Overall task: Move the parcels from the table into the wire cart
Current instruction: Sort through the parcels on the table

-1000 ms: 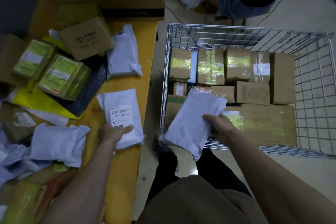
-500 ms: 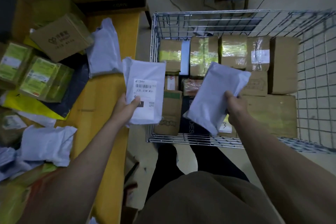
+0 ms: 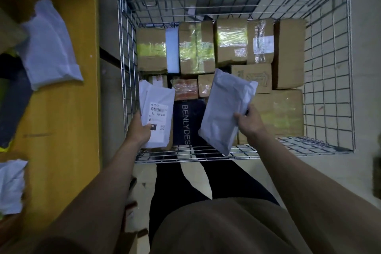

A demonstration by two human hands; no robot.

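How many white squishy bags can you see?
4. One in the left hand, the labelled bag; one in the right hand, the plain bag; two on the yellow table, far bag and near bag. More may be hidden.

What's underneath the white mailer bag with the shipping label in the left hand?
Under the labelled mailer, held by the left hand over the wire cart, a brown cardboard edge shows at its lower right, with the dark BENLYDES box alongside. Whatever lies directly beneath is covered.

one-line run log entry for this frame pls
left hand: grips labelled mailer | right hand: grips plain mailer | both over wire cart | phase: placing
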